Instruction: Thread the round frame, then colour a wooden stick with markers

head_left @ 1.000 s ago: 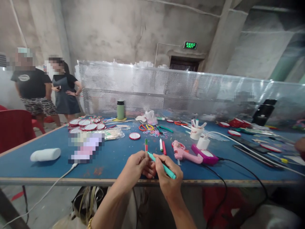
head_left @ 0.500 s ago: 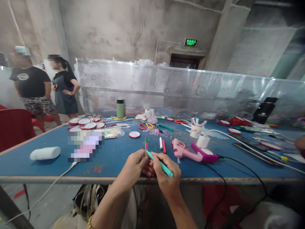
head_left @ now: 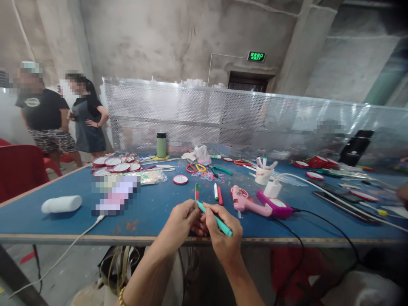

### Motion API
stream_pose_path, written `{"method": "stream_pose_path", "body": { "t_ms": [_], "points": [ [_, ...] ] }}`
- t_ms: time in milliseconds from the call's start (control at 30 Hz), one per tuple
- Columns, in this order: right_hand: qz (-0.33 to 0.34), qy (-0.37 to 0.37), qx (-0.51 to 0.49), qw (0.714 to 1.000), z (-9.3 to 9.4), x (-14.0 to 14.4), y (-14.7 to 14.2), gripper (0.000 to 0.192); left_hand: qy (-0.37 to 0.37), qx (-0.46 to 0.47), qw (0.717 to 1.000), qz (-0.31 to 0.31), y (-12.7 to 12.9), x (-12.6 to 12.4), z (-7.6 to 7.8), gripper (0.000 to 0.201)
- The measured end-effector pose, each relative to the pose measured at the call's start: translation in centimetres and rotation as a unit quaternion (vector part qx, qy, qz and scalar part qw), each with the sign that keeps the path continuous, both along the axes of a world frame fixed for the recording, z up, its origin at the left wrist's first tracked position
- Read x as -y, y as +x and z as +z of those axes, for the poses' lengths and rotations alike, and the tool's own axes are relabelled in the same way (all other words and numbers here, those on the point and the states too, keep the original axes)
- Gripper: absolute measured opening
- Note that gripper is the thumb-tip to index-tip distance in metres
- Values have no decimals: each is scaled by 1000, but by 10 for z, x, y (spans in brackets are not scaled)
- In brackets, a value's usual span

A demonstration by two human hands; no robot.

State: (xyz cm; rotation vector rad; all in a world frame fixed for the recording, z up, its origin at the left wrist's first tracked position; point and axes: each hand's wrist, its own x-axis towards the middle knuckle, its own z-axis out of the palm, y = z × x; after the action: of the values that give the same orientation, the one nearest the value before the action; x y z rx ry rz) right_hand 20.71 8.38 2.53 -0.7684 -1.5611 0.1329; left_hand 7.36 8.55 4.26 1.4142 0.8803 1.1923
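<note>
Far left on the blue-topped work table (head_left: 149, 214) lies a white cylindrical roll (head_left: 61, 204), with a white cable (head_left: 76, 241) trailing off the near edge beside it. Further back sit a cluster of round red-rimmed discs (head_left: 116, 165) and a green insulated bottle (head_left: 161, 145). At the near edge my left hand (head_left: 182, 222) is curled closed, pinching a thin flat stick coloured green and red (head_left: 196, 192) that stands upright out of my fingers, above the table. My right hand (head_left: 223, 238) touches the left, fingers closed in a writing grip on a teal marker pen (head_left: 214, 218), its tip angled up-left against the stick's base. Just behind lie a white-and-green marker (head_left: 216, 191) and a red marker (head_left: 219, 196), side by side. Right of them a pink hot glue gun (head_left: 247, 203) rests on the table, touching a magenta-and-white gadget (head_left: 274, 204) with a black cord (head_left: 321, 227).
</note>
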Motion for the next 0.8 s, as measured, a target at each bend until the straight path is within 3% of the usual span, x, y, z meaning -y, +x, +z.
{"method": "stream_pose_path", "body": {
  "t_ms": [800],
  "points": [
    [-16, -5, -19, 1000, -1, 0, 0, 18, 5, 1, 1000, -3, -1, -3, -4, 39]
  ]
}}
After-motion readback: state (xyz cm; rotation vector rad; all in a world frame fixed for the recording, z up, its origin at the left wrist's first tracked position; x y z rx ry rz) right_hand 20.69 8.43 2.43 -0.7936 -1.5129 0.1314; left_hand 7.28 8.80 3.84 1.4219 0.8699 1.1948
